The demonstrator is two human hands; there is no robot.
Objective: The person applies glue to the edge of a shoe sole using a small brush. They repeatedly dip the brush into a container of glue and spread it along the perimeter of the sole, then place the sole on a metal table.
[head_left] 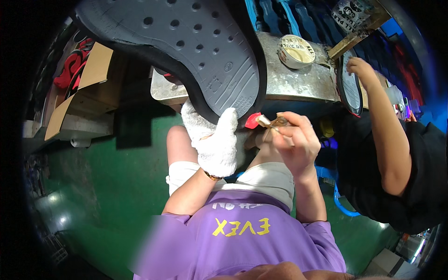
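Note:
A large grey shoe sole with a black rim (212, 56) hangs close in the upper middle, its holed and grooved face toward me. My left hand (217, 144), in a white knitted glove, is closed on its near, rounded end, with the thumb over the rim. A small red flap (253, 120) shows beside that end. My bare right hand (296, 137) pinches a small brush-like tool (265, 122) with a pale tip at the red flap. Whether tip and flap touch, I cannot tell. The fingers partly hide its handle.
A round tub with cream-coloured contents (297, 51) stands on a worn metal bench (294, 84). To the right, a co-worker's hand (359, 67) is at another grey sole (349, 86). Open cardboard boxes (95, 65) with red and black pieces stand left.

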